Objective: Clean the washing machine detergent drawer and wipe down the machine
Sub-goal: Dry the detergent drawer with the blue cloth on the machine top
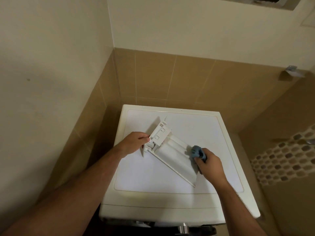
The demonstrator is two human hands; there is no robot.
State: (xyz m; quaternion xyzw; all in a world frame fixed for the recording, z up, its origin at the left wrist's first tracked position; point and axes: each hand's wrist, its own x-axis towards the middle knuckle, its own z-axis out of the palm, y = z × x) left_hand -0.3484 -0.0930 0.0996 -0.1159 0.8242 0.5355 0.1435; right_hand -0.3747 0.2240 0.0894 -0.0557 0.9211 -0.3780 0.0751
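Observation:
The white detergent drawer (172, 153) lies diagonally on top of the white washing machine (146, 178), its compartment end toward the back left. My left hand (134, 142) grips that compartment end at its left side. My right hand (210, 165) holds a bunched blue cloth (197, 152) and presses it against the drawer's right edge, near the wide smooth part.
The machine stands in a corner between a cream wall on the left and tan tiles behind. A mosaic tile strip (283, 160) runs along the right wall. A metal knob (183, 229) shows on the machine's front below the top edge.

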